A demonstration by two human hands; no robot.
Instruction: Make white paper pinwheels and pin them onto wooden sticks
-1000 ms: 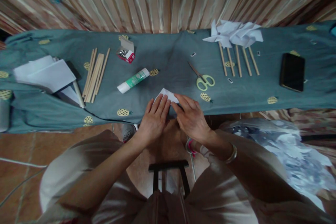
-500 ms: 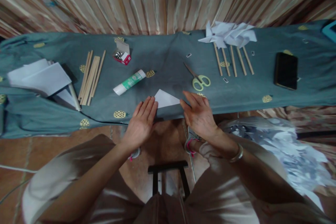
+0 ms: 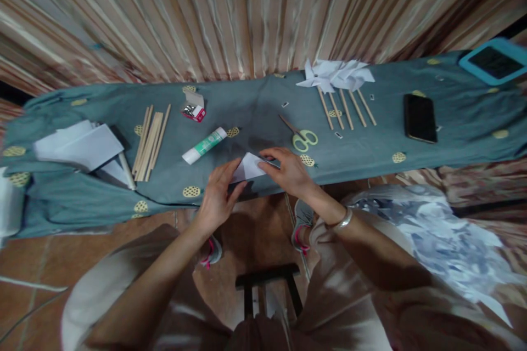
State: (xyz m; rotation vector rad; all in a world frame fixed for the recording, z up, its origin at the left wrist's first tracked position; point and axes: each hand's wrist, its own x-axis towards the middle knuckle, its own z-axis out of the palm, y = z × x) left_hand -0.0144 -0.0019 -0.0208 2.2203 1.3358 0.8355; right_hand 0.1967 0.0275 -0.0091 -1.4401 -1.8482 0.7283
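Observation:
A folded white paper triangle (image 3: pixel 248 166) is held between my two hands at the table's front edge. My left hand (image 3: pixel 218 193) grips its left corner, thumb below and fingers above. On the other side my right hand (image 3: pixel 286 169) pinches the right corner between thumb and fingers. Just beyond the paper lies a green-and-white glue stick (image 3: pixel 205 145). Scissors (image 3: pixel 301 134) with pale green handles rest past my right hand, blades pointing away to the left.
Wooden sticks (image 3: pixel 149 145) and a stack of white paper (image 3: pixel 80 145) lie left, near a small red-and-white box (image 3: pixel 194 108) of metal pins. Paper pinwheels (image 3: pixel 335 75) on sticks, a black phone (image 3: pixel 420 118) and a blue-framed tablet (image 3: pixel 494 61) are right. A bag of paper scraps (image 3: pixel 453 241) sits below.
My hands have gone from lying flat beside the paper to gripping its corners. The right hand has moved in to the left over the paper. The whole view has shifted.

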